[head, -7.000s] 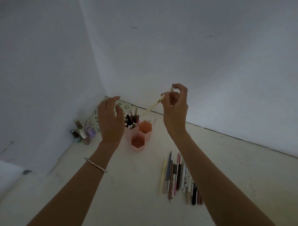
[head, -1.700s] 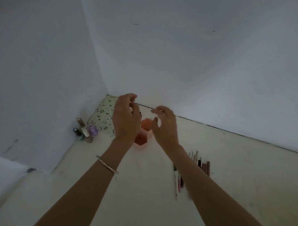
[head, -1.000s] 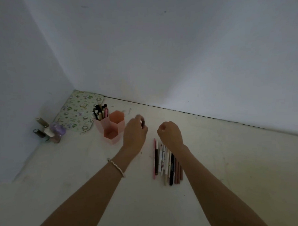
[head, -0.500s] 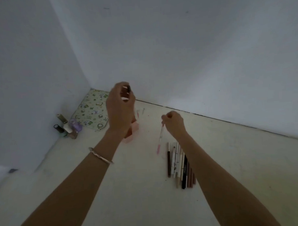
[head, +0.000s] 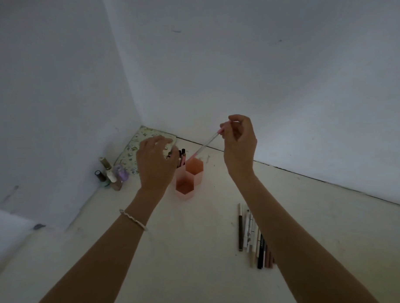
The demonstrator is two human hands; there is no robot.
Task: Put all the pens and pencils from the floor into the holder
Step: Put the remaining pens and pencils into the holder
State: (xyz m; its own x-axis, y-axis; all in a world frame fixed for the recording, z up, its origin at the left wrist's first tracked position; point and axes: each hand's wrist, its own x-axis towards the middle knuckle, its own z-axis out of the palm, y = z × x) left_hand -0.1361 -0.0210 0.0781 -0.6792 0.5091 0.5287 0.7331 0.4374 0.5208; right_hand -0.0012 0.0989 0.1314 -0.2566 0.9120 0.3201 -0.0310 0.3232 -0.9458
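So I'm working right in a corner: two plain white walls (head: 259,70) meet at about 11 o'clock, and the pale floor (head: 198,253) opens out wide toward 4 and 6 o'clock, loads of room there. The pink plastic hexagon-cell holder (head: 188,179) sits near that corner at 12 o'clock, with a floral patterned pouch (head: 135,149) just behind it against the wall and a cluster of small nail polish bottles (head: 110,175) off at 10 o'clock along the left wall. My right hand (head: 238,147) is up above and to the right of the holder, pinching a thin pink and clear pen (head: 207,142) by its top end, the pen slanting down with its tip right over the back right cell. My left hand (head: 156,162) hovers loosely open over the back left cell, which already has dark pens (head: 182,155) in it; can't tell if it's touching them. The remaining row of pens and pencils (head: 254,235) lies on the floor at 5 o'clock, partly under my right forearm.
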